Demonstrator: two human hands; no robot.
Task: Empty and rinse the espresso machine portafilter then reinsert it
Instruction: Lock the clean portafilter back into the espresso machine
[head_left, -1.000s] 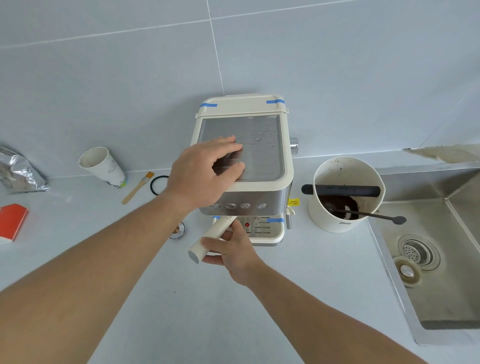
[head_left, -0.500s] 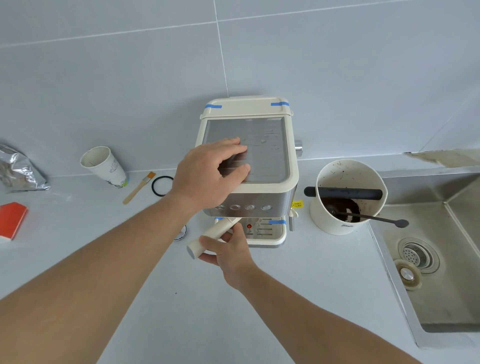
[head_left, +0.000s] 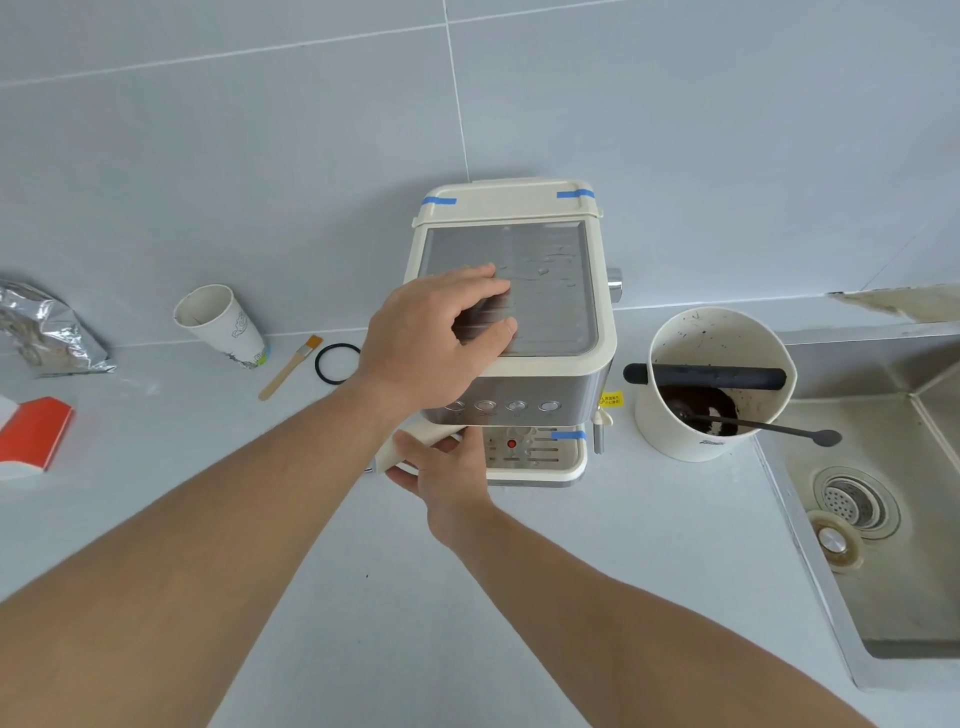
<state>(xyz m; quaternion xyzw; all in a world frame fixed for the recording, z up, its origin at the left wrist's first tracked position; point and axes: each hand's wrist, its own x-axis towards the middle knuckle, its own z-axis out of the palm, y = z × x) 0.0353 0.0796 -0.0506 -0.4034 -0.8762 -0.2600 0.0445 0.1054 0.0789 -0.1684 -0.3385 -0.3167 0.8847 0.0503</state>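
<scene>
A cream and steel espresso machine (head_left: 550, 291) stands against the tiled wall. My left hand (head_left: 436, 338) lies flat on its metal top near the front left corner, holding nothing. Below it, my right hand (head_left: 447, 467) is closed around the cream portafilter handle (head_left: 415, 434), which sticks out to the left from under the machine's front. The portafilter's basket end is hidden under the machine and my left wrist.
A white knock box (head_left: 717, 338) with coffee grounds, a black bar and a dark spoon (head_left: 779, 428) stands right of the machine. A steel sink (head_left: 883, 545) lies at the far right. Left are a paper cup (head_left: 223, 325), brush (head_left: 291, 366), black ring (head_left: 332, 364), foil bag (head_left: 47, 332) and red box (head_left: 34, 431).
My right hand has swung the portafilter handle further to the left and closer under the machine. My left hand stays pressed on the machine's top.
</scene>
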